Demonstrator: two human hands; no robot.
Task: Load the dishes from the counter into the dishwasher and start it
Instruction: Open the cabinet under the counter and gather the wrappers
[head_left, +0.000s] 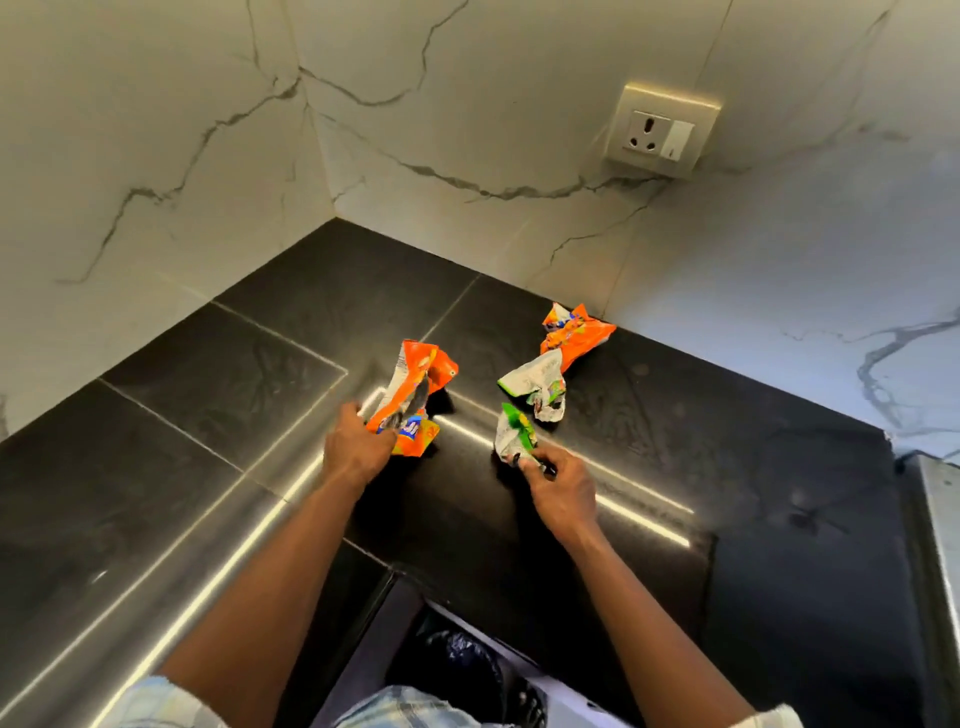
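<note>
— While both hands reach over the dark bench (779, 467), what do they grip?
— Left hand (356, 449) is curled around an orange wrapper (410, 400); right hand (563, 491) pinches a green-and-white wrapper (511, 434).
— And the dishes, the dishwasher?
— Neither shows. Two more crumpled wrappers (558, 358) lie near the wall.

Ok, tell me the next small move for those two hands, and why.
Probably lift both wrappers off the counter: the left hand already grips the orange wrapper and the right hand pinches the green-and-white wrapper. Two more crumpled wrappers lie behind.
</note>
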